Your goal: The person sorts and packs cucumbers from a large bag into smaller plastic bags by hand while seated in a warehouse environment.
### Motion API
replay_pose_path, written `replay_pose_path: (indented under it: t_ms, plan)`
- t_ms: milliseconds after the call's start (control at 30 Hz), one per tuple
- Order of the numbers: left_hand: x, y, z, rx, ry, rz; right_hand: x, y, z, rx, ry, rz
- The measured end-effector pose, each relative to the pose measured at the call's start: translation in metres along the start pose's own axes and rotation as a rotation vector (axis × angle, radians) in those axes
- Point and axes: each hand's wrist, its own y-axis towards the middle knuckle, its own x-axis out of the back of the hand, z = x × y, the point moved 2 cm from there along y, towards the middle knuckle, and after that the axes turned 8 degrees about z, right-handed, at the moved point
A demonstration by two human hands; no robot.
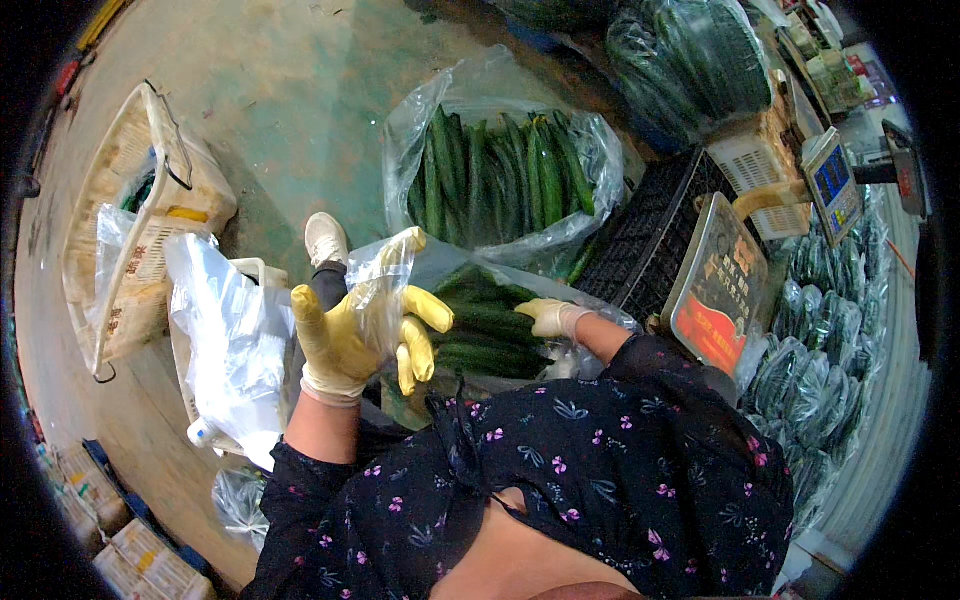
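My left hand [360, 325], in a yellow glove, is raised at centre left with its fingers spread. A thin clear plastic bag [380, 300] stretches over and between these fingers. To the right, my gloved right hand [548, 316] reaches down to a pile of dark green cucumbers [485, 322] in an opened clear liner in front of me. Its fingers curl over the cucumber ends, and the fingertips are partly hidden. Just beyond lies a second large clear bag [405, 150], packed with upright cucumbers [500, 170].
On the left are a cream plastic basket [205, 190] and a stack of plastic bags [235, 330]. A black crate [650, 235] and a scale platform [715, 270] with a display [833, 185] stand to the right. Bagged cucumbers [810, 350] lie beyond the scale; a full sack [690, 65] is behind.
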Motion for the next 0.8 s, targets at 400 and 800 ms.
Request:
replay_pose_path:
  t_ms: [400,800]
  plan:
    - [-0.014,0.003,0.003,0.233,0.127,-0.083,0.155,0.079,-0.042,-0.252,1.036,-0.415]
    - [-0.013,-0.002,0.003,0.247,0.019,-0.120,0.116,0.158,-0.016,-0.199,1.899,-0.692]
